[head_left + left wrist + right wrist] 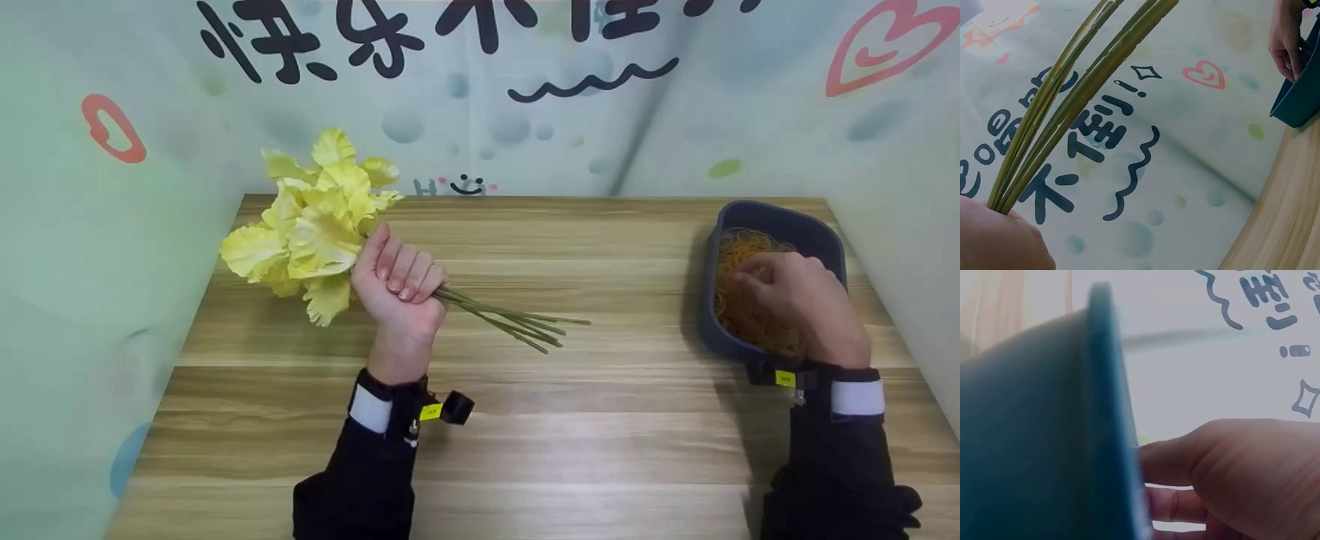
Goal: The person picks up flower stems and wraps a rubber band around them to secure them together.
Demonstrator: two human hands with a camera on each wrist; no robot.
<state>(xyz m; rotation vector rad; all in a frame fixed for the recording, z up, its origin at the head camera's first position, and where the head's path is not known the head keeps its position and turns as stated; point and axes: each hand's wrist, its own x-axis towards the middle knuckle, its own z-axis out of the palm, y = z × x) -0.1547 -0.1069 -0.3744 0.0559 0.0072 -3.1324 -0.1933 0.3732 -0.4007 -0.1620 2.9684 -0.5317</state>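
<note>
My left hand (401, 281) grips a bunch of yellow artificial flowers (322, 225) by the stems. The blooms spread to the left of the fist, and the thin green stems (517, 319) stick out to the right. In the left wrist view the stems (1067, 101) rise from the fist. On the right, my right hand (802, 296) reaches into a dark blue box (709, 300), over a heap of orange-yellow rubber bands (750, 244). In the right wrist view the box wall (1033, 439) hides the fingertips, so whether they pinch a band is unclear.
Both hands are above a wooden table (570, 427). Behind it and at its sides is a pale printed backdrop (465, 135) with lettering and hearts. The box is near the table's right edge. Each wrist wears a small camera (456, 407).
</note>
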